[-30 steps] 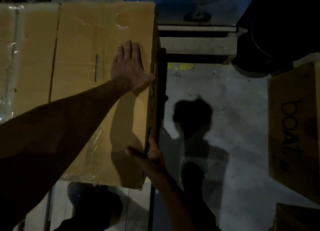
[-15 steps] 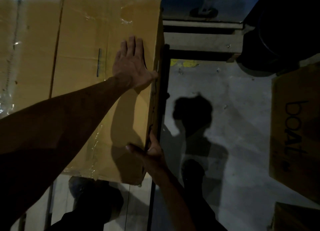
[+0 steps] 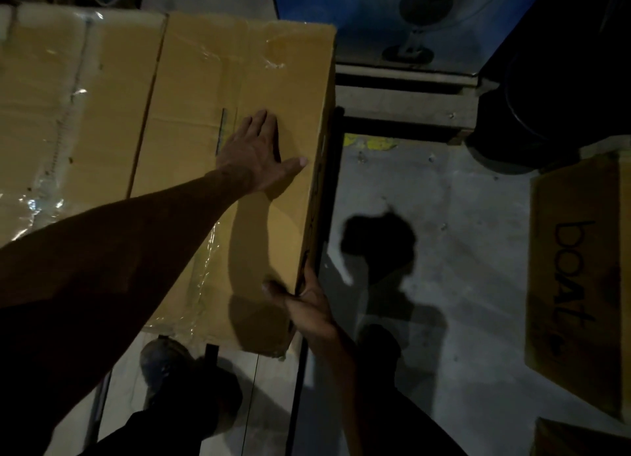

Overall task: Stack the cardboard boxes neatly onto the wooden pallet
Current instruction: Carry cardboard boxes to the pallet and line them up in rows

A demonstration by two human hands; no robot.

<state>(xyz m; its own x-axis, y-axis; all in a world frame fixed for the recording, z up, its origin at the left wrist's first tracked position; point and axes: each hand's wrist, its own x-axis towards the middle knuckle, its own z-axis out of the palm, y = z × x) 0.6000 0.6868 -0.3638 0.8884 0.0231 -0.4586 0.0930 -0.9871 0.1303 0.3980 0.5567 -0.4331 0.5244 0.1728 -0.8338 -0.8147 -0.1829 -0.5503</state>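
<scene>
We are pressing the left hand [image 3: 254, 157] flat on the box [image 3: 239, 169] beside its neighbour [image 3: 68, 114], the right hand [image 3: 307, 305] gripping its edge; uneven push risks skewing it.

A grey concrete floor [image 3: 461, 216] fills the right side, with a dark shadow [image 3: 377, 237] cast across it and yellow paint marks [image 3: 370, 143] near its far edge. Beyond, a pedestal fan [image 3: 415, 22] stands against a blue surface [image 3: 341, 18].
</scene>
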